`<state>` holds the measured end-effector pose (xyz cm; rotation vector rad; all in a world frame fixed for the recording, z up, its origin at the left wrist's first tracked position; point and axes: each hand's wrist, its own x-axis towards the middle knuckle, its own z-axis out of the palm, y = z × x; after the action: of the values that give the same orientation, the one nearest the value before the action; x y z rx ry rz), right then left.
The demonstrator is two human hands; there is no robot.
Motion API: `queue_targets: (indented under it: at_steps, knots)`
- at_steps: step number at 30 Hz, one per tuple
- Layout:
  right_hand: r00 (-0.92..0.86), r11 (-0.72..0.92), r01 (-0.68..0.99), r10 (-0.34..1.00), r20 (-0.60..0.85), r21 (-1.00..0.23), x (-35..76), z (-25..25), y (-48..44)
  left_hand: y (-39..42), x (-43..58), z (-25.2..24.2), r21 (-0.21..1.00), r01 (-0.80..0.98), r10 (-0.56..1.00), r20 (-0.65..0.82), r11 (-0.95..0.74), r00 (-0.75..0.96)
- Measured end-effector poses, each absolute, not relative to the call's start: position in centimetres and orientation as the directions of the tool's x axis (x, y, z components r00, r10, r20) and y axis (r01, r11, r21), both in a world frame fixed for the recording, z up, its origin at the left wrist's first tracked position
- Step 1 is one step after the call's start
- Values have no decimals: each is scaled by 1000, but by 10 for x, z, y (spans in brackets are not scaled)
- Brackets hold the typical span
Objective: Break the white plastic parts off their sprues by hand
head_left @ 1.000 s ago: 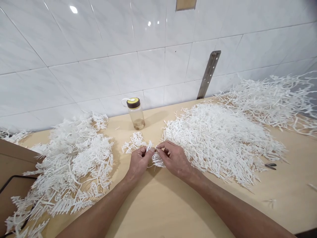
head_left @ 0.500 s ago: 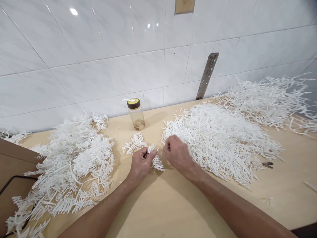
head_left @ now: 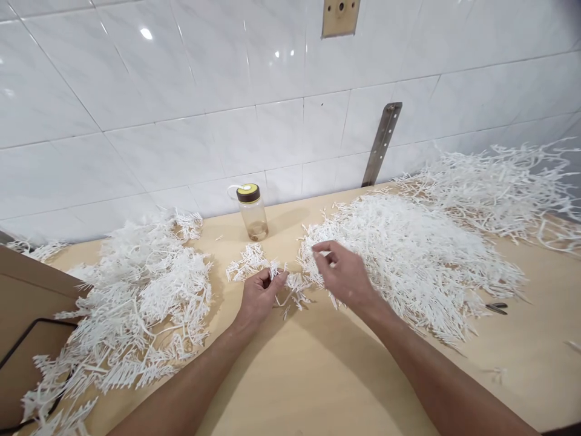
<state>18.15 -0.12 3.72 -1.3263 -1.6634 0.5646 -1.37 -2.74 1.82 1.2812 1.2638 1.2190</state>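
Left hand (head_left: 259, 297): thumb and forefinger pinched on a white sprig (head_left: 295, 284), branches spilling right of the grip, on the wearer's side of the bottle (head_left: 254, 218). Right hand (head_left: 348, 275): right of the bottle, over the edge of the large heap (head_left: 417, 260), thumb and forefinger close together; blurred, cannot tell whether anything is between them. Small cluster (head_left: 246, 261) just wearer-side of bottle. Second heap (head_left: 158, 290) left of bottle. Tabletop (head_left: 290, 387) pale. Step, as I read it: sprig handled by fingertip, left holding, right apart. Next move at the sprig would call for a steady left pinch, light touch; branches look prone to tangle.
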Motion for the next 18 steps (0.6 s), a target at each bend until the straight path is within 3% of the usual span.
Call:
queue_targets:
  at_steps: [3, 9, 18]
  knots:
    - [-180, 271, 439, 961, 212, -857, 161, 33, -11, -26, -14, 17, 995, 84, 999, 48, -46, -21]
    - [-291, 155, 309, 955, 62, -938, 152, 25, -14, -24, -13, 14, 1000, 2, 997, -3, 3, -80]
    - [-271, 0, 283, 959, -80, -959, 149, 20, -15, -24, -16, 21, 975, -178, 991, -136, 134, 3]
